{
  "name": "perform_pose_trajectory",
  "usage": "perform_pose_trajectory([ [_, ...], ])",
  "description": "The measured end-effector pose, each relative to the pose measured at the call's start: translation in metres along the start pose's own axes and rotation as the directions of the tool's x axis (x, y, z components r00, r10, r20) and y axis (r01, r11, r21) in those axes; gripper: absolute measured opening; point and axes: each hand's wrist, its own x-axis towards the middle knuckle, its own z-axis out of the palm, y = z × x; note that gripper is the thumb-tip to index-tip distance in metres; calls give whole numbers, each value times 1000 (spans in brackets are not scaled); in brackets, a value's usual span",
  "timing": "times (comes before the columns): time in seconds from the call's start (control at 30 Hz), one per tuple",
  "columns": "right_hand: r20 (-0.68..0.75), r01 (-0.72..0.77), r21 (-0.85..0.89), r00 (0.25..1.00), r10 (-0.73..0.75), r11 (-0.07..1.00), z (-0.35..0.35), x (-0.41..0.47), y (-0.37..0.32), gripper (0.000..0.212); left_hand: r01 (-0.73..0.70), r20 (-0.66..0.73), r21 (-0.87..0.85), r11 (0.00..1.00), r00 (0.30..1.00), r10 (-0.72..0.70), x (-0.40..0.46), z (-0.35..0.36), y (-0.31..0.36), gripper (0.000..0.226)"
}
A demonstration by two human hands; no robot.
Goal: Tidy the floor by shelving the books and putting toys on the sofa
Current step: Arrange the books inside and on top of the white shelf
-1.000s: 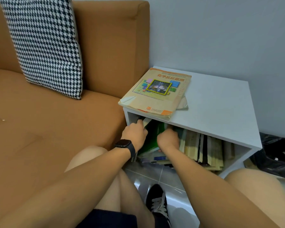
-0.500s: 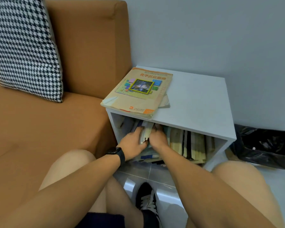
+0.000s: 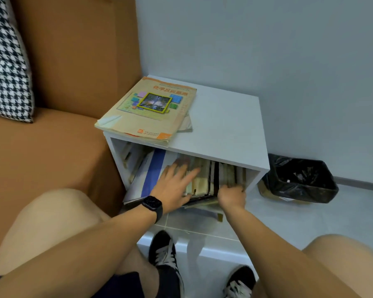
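Left hand [image 3: 173, 189] flat, fingers spread on upright books [image 3: 205, 179] in white shelf [image 3: 224, 125]; right hand [image 3: 232, 195] gripping lower spines rightward; best pushed evenly, bottoms aligned

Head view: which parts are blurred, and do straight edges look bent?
Head view: the left hand is smeared by motion, fingers spread over the shelved books; the right hand is sharper; the book cover on the white shelf is sharp, though its title stays soft; wide-angle distortion tilts the wall corner.
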Motion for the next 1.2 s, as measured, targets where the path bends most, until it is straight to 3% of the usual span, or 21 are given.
perform_pose_trajectory([
  [0.07,62,-103,72,993,99,992,1,4,14,60,-115,0,128,985,993,116,4,4,7,66],
  [0.2,132,-196,326,978,160,925,3,9,24,60,-119,13,224,967,993,119,6,3,11,40],
  [0.4,152,-239,717,971,187,655,27,7,28,76,-65,50,203,977,997,56,6,-5,11,38],
  [0.5,197,-275,761,961,195,587,34,19,33,62,-41,25,211,977,999,37,6,-8,11,36],
  [0.67,122,-220,735,973,195,641,34,15,24,85,-13,11,181,983,1000,11,9,-9,13,38],
  [0.83,-29,-82,661,990,135,746,52,8,16,88,73,-77,171,983,995,-61,13,-23,13,47],
  [0.93,40,-87,630,996,80,772,65,-7,3,73,200,-114,139,970,976,-185,16,-47,8,49],
  [1.03,79,44,481,993,-93,876,76,-23,-9,35,302,-93,172,937,953,-290,12,-64,-3,50],
  [1.2,261,320,162,899,-353,933,96,-46,-24,26,303,-3,198,932,951,-309,1,-82,-33,55],
])
